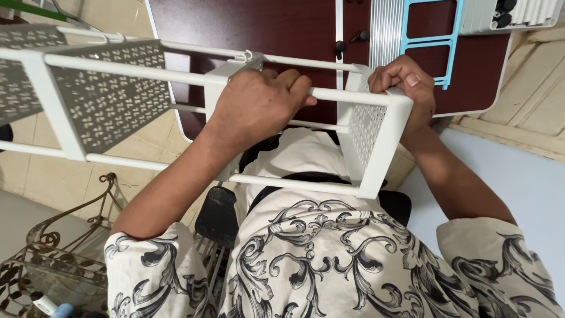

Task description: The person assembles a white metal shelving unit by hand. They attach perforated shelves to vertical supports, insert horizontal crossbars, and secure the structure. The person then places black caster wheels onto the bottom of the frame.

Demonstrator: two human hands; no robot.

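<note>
1. Head view: a person's left hand closes around a top rail of a white metal shelf rack with perforated panels, lifted above the lap; the grip apparently steadies the frame.
2. The right hand clamps the rack's end panel at its upper corner, seemingly bracing that side.
3. Behind the rack lies a dark red-brown tabletop bearing a light blue plastic frame.
4. Below the rack, left, stands a scrolled wire basket; no labels are legible.
</note>
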